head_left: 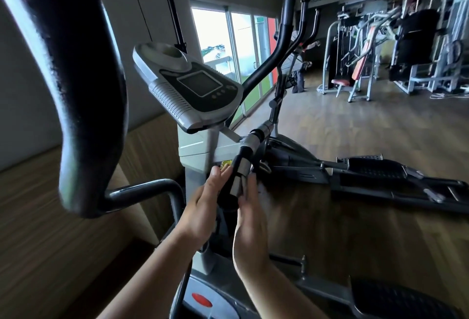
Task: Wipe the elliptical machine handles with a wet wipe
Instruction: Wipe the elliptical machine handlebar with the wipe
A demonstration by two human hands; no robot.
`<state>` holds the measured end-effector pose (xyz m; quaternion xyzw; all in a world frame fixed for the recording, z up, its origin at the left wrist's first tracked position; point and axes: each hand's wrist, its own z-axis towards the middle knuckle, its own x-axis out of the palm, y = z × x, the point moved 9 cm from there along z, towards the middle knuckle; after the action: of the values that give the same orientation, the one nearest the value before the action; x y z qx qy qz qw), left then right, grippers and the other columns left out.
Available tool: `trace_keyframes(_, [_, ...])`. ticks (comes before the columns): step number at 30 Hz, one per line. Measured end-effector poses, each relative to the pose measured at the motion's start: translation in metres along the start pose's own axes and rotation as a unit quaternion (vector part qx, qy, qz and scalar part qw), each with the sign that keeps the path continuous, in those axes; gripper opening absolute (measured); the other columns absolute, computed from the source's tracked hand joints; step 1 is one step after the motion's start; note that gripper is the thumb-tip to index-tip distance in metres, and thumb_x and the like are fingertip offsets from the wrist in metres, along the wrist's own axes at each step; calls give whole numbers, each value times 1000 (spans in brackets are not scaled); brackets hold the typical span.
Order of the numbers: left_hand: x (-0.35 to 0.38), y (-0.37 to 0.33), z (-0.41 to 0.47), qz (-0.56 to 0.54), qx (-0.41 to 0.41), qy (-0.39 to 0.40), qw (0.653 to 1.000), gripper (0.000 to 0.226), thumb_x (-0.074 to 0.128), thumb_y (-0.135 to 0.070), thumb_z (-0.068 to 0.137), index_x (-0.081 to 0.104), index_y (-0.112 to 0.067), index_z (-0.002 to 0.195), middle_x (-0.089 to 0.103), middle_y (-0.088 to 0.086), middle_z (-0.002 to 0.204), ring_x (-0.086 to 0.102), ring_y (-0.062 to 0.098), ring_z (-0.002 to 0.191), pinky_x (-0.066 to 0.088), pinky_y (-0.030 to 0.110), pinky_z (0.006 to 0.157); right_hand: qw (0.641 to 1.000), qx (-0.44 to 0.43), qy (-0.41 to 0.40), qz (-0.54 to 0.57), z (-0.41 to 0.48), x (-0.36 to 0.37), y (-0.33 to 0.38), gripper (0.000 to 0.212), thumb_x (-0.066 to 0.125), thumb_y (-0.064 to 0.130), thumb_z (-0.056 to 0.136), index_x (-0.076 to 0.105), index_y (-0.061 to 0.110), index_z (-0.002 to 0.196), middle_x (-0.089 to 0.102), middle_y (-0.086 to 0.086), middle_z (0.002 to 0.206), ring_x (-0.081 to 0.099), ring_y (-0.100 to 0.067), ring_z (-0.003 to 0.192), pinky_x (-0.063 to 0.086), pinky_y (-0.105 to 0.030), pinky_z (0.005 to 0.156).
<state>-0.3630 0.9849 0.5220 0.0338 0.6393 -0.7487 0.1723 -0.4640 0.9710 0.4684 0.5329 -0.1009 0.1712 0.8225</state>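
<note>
The elliptical's short fixed handle (239, 174), black with silver sensor plates, slopes down from the post below the console (187, 85). My left hand (203, 207) lies against its left side with fingers straight. My right hand (251, 224) is at its right side, fingers extended and apart, fingertips beside the lower sensor plate. Neither hand is closed around the handle. No wet wipe shows in either hand. A thick black foam moving handle (83, 90) looms close on the left. The other moving handle (286, 26) rises at centre right.
The right pedal (375, 168) and its rail stretch over the wooden floor (355, 229). Weight machines (418, 52) line the far right wall. Glass sliding doors (241, 52) stand behind the console. A red button (201, 299) sits on the machine's base.
</note>
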Motion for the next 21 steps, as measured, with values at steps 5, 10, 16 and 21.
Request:
trace_keyframes(5, [2,0,-3,-5,-2,1,1000,73,24,-64,91,55,-28,146,48,-24,146,37,-7,137,27,5,104,990,-98,67,-76,-12,5,16,55,37,-4,100,35,-6,155,26,-9,169,23,-6,158,26,-25,127])
trace_keyframes(10, [-1,1,0,8,14,24,1000,77,27,-79,95,55,-31,146,52,-22,150,43,-10,138,28,14,120,954,-136,123,-235,46,-7,25,50,41,7,103,49,6,152,38,0,166,29,-7,157,29,-41,129])
trace_keyframes(16, [-4,-2,0,3,18,37,999,69,28,-66,96,57,-26,144,57,-27,137,45,-28,122,32,0,106,886,-220,220,-343,36,-6,38,55,55,-1,99,52,15,152,44,5,163,33,-4,154,32,-31,127])
trace_keyframes(21, [-7,-16,10,53,51,17,997,64,32,-57,93,60,-24,140,57,-29,130,45,-36,110,31,-11,85,845,-267,236,-400,60,-8,48,48,62,4,99,62,18,144,56,2,155,45,-10,149,36,-29,124])
